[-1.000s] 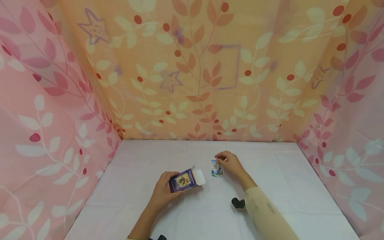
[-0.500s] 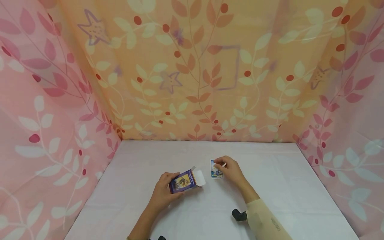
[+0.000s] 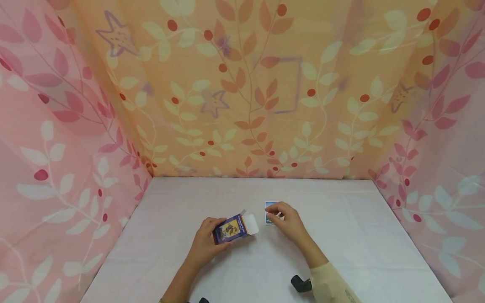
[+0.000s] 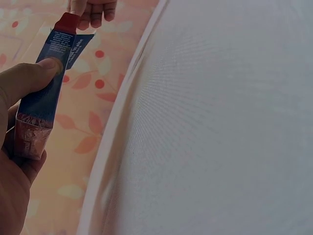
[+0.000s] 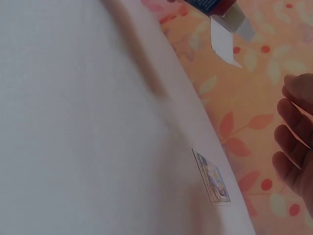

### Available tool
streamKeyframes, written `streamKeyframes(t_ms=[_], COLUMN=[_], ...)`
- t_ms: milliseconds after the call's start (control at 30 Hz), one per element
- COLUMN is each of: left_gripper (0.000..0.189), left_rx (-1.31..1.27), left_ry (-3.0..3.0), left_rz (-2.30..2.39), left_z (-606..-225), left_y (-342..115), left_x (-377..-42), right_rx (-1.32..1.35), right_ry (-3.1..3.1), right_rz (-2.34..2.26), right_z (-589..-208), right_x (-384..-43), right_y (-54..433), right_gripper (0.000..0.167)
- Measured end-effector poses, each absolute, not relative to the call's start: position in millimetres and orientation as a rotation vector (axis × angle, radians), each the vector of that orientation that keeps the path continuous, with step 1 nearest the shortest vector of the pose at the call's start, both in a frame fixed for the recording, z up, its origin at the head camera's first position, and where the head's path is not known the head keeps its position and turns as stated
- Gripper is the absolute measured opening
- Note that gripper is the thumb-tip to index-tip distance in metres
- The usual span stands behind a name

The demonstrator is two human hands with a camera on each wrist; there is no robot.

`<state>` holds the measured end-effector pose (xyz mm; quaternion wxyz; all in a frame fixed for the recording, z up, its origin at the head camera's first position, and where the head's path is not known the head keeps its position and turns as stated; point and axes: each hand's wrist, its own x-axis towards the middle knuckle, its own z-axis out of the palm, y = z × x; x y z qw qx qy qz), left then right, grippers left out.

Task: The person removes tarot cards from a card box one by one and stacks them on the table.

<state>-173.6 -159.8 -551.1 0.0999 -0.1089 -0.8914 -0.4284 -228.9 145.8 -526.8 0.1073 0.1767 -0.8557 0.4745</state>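
Observation:
My left hand [image 3: 206,242] grips a purple-blue card box [image 3: 230,229] with a picture on its front. The box's white flap [image 3: 251,223] sticks out open toward the right. In the left wrist view the thumb presses the box's narrow side [image 4: 46,81] and fingers wrap beneath. A picture card [image 3: 270,205] with a white border lies face up on the table, partly hidden behind my right hand [image 3: 291,223]. The right wrist view shows that hand's fingers [image 5: 288,139] loosely bent with nothing between them, raised apart from the card [image 5: 214,180].
A white cloth covers the table [image 3: 159,223]. Patterned leaf curtains [image 3: 242,105] enclose it at the back and both sides. A black strap piece [image 3: 301,284] juts from the right sleeve [image 3: 329,286].
My right hand has drawn back from the card's upper right corner, moving nearer to me and slightly left over the card. The left hand and box stay nearly still.

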Motion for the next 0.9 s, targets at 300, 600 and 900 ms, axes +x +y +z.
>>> streamKeyframes(t_ms=[300,600,900], left_gripper=[0.080,0.079,0.081], left_rx=[-0.343,-0.340,-0.378], left_ry=[-2.640,-2.636,-2.595], left_rz=[-1.299,-1.344,-1.296], left_z=[-552,-552,-552], left_y=[-159,-157,-157], left_x=[-174,-174,-173], right_rx=[0.580,0.570,0.546], right_ry=[-2.460,-2.491,-2.525], right_rz=[1.440,1.461,1.427], right_z=[-525,-522,-515], right_x=[-214,-203,-193], right_y=[136,128,125], right_gripper=[0.014,0.014,0.015])
